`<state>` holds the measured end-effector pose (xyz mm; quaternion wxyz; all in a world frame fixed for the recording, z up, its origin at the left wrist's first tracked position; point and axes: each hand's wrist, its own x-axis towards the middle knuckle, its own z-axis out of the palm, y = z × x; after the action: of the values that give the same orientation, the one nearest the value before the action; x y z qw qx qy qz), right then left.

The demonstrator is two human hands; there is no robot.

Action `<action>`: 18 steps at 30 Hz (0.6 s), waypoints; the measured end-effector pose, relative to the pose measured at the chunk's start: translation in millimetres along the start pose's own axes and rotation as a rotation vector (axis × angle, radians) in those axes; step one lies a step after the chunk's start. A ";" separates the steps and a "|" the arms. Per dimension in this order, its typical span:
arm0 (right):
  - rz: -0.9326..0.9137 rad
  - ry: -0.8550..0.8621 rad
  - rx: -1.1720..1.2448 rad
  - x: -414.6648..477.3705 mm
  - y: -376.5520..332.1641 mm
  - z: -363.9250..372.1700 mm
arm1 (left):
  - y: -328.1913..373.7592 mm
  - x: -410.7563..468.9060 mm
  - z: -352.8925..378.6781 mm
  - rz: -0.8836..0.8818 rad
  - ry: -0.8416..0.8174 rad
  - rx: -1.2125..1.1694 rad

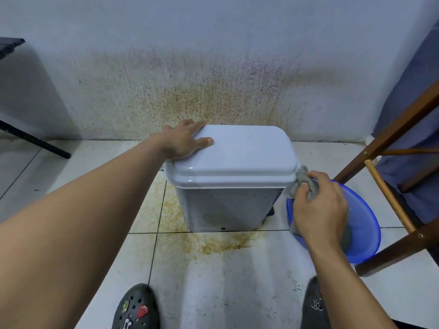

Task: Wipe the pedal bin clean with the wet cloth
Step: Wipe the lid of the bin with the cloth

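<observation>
A left hand (184,142) lies flat, fingers straight, on the lid (240,148) of the pedal bin (228,205), which stands on stained tiles (213,281) by the wall (213,43). The light, slick plastic probably needs that steadying while the right hand (319,207) clutches the limp wet cloth (299,178) at the bin's right corner, above a blue basin (365,236).

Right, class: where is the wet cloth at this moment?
The wet cloth is on the right of the head view, bunched in the right hand against the pedal bin lid's near right corner, just above the blue basin.
</observation>
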<state>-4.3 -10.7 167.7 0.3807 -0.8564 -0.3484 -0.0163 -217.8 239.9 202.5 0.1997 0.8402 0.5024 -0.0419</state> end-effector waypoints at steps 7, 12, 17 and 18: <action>-0.062 -0.078 -0.040 1.0 -24.1 24.3 | 1.7 -7.0 1.4 -0.094 0.055 -0.062; -0.083 -0.262 -0.086 36.7 -47.2 37.3 | 2.5 -24.3 1.8 -0.121 0.119 -0.029; -0.152 -0.416 -0.083 31.7 -65.9 41.1 | 6.5 -40.7 22.5 -0.063 0.187 0.068; -0.178 -0.437 -0.087 25.7 -67.5 39.2 | 8.2 -39.4 29.7 -0.050 0.192 0.029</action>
<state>-35.4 61.8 190.6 0.2561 -0.8212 -0.4955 0.1209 -226.2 192.6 188.5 0.1375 0.8304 0.5392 0.0266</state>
